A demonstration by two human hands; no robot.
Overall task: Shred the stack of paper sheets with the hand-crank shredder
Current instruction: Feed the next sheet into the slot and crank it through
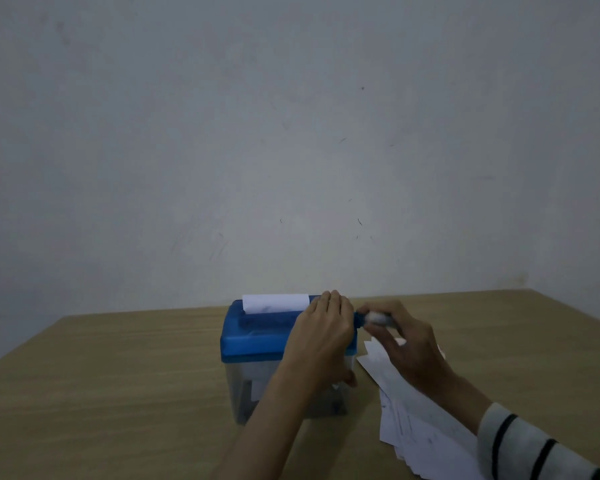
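The hand-crank shredder [257, 337] has a blue lid on a clear bin and stands on the wooden table [118, 393]. A white paper sheet [275, 302] sticks up out of the slot at the back of the lid. My left hand [321, 337] lies flat over the lid's right end, thumb down the side of the bin. My right hand [400, 344] pinches the white crank knob [374, 317] at the shredder's right side. A loose stack of paper sheets [420, 420] lies under my right forearm.
A plain pale wall [291, 133] rises directly behind the table's far edge. The bin [246, 386] holds some shredded paper, dimly seen through its wall. The striped sleeve [534, 448] of my right arm covers part of the paper stack.
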